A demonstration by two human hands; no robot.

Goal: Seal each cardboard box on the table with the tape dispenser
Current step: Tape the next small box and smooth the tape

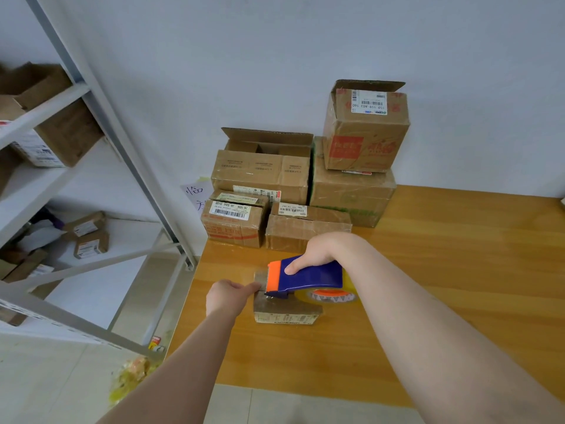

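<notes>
Small cardboard box point(284, 310) lies near the front of the tabletop point(428, 301), its long axis running left to right. At its left end the left hand point(227, 296) has its fingers point(250, 287) curled, pinching the box's top edge, probably with the tape end under them, though the clear tape is hard to make out. The tape dispenser point(308, 275), gripped from above by the right hand point(318, 249), rests on the lid with its blade toward the left hand, hiding the seam. Beyond, more boxes point(290, 179) are stacked against the wall, two with open flaps.
</notes>
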